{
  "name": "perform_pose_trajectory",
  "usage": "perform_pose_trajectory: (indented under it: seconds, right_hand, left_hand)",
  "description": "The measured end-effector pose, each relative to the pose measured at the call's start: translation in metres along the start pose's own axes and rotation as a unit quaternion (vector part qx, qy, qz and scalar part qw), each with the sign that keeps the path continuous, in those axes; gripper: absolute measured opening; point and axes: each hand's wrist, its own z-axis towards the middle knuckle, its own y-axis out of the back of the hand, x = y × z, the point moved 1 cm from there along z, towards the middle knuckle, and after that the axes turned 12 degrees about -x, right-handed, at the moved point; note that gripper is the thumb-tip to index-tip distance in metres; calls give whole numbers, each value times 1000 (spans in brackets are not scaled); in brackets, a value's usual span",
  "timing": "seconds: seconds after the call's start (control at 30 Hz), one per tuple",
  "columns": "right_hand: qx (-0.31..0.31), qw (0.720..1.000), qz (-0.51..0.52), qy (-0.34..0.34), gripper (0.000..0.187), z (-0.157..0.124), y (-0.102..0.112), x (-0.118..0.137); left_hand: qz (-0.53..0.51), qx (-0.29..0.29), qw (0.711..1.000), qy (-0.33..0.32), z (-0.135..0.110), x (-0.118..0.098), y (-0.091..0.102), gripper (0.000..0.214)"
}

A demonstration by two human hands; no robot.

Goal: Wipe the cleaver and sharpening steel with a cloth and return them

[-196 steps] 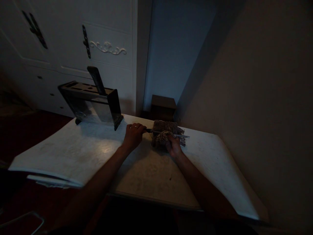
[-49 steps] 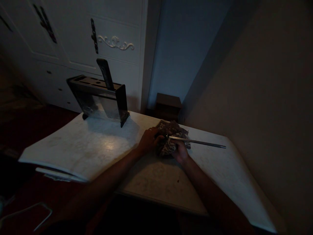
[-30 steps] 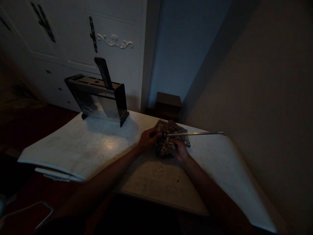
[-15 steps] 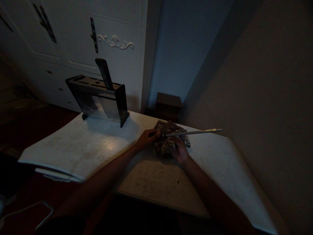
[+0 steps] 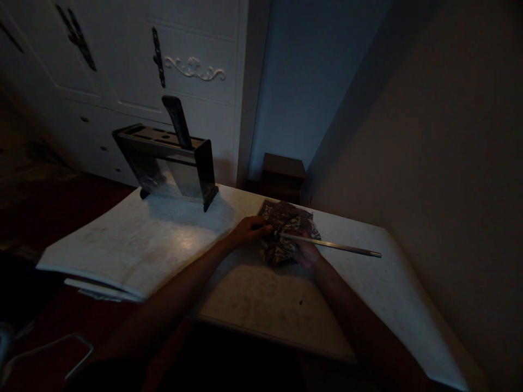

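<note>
My left hand (image 5: 248,231) is closed round the dark handle of a long, thin metal rod (image 5: 339,247), probably a sharpening steel, which points right across the pale table (image 5: 171,245). My right hand (image 5: 307,253) grips a crumpled patterned cloth (image 5: 286,228) that is wrapped about the rod near its handle. The rod's far end hangs just over the table's right part. The room is dim, so the fingers show only in part.
A dark knife block (image 5: 169,163) with one black handle (image 5: 176,121) sticking up stands at the table's back left. White cupboard doors (image 5: 134,65) rise behind it. A small brown box (image 5: 284,173) sits past the far edge, by the wall (image 5: 429,136) on the right.
The rod slid far out to the right through the cloth since the oldest frame. Over the last second its tip swung from level and raised down toward the table.
</note>
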Motion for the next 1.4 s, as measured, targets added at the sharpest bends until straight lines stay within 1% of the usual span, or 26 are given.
perform_pose_trajectory:
  seconds: [0.1, 0.17, 0.27, 0.47, 0.63, 0.77, 0.9, 1.0, 1.13, 1.27, 1.4]
  right_hand:
    - [-6, 1000, -1, 6, 34, 0, 1, 0]
    - [-9, 1000, -2, 3, 31, 0, 0, 0]
    - [-6, 1000, 5, -1, 27, 0, 0, -2]
    - [-35, 999, 30, 18, 37, -3, -3, 0]
    - [1, 1000, 19, 11, 36, -7, -6, 4]
    - [-2, 1000, 15, 2, 34, -6, -5, 5]
    - [9, 1000, 1, 0, 33, -7, -7, 7]
    - [5, 1000, -6, 9, 29, -7, -9, 8]
    - [4, 1000, -15, 20, 26, -5, -6, 5]
    - [4, 1000, -7, 16, 25, -2, -2, 3]
    - [1, 1000, 14, 11, 25, -1, -2, 5]
  left_hand:
    - [1, -19, 1000, -15, 0, -2, -2, 49]
    - [-3, -19, 1000, -4, 0, -2, -4, 52]
    - [-21, -3, 1000, 23, 0, -3, -5, 59]
    - [-57, 27, 996, 59, -1, -5, -4, 67]
    - [-55, 47, 995, 67, -3, -5, -3, 66]
    - [-45, 65, 993, 84, -4, -10, 0, 66]
    - [-43, 78, 992, 92, -5, -17, 1, 65]
    - [-39, 73, 991, 102, -5, -17, 0, 66]
    - [-34, 54, 992, 113, -5, -11, -3, 65]
    - [-49, 42, 993, 96, -5, -7, -5, 64]
    - [-73, 26, 994, 79, -5, -9, -9, 58]
